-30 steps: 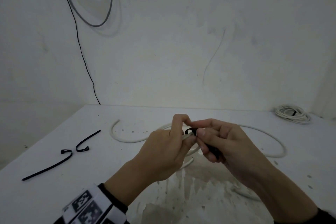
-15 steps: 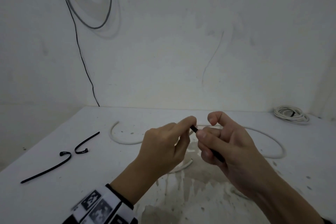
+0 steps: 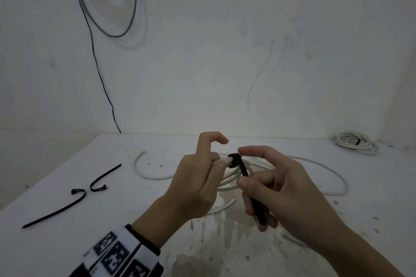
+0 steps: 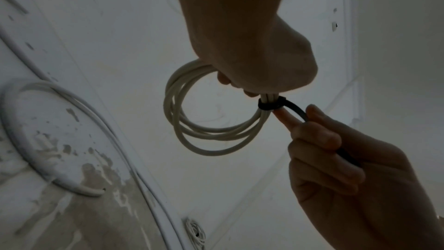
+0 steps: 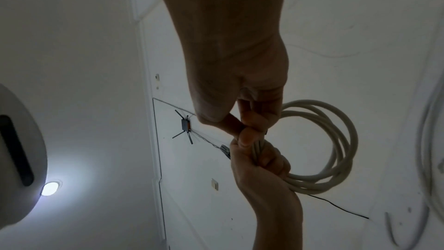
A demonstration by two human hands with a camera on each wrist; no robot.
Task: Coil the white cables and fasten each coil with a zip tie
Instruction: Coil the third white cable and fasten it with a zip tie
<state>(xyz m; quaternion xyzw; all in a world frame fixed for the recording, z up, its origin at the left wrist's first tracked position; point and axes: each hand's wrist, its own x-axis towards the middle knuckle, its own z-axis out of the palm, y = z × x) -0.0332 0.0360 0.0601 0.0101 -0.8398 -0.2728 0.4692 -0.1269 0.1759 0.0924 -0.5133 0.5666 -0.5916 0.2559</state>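
**Zip tie closed around the cable coil**

White table (image 3: 67, 243) is lying under both hands. Left hand (image 3: 198, 184) is gripping the white cable coil (image 4: 204, 132) in curled fingers, index finger raised. Just beside this grip, the black zip tie (image 3: 235, 159) is circling the strands. Right hand (image 3: 276, 193) is pinching its tail. Two spare zip ties (image 3: 74, 195) are lying well apart, left of the grip.
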